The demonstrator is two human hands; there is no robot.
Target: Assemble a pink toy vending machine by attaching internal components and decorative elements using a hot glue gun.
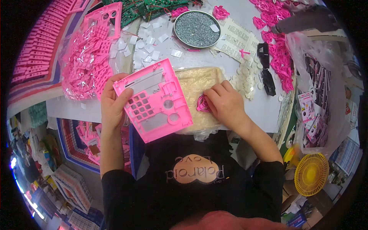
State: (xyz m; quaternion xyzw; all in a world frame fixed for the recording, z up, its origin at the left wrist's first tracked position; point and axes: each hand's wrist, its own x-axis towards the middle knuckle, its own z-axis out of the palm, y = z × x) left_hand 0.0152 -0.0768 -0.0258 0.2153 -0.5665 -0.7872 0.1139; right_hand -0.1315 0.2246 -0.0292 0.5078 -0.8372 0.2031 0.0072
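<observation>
Well, your left hand point(114, 100) clamps the pink panel point(158, 107); it looks light and stiff, so hold its edge. Your right hand point(227, 102) pinches the pink ring point(201, 105).

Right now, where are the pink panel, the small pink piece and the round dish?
Pink panel point(158, 101): head view, solid face beside the square holes.
Small pink piece point(203, 104): head view, its exposed middle.
Round dish point(197, 47): head view, lower rim.

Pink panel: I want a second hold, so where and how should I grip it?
Likely the right edge of the pink panel, pinched from the right: it runs nearly straight and uncovered, while the middle is pierced and the left hand holds the left side.
</observation>
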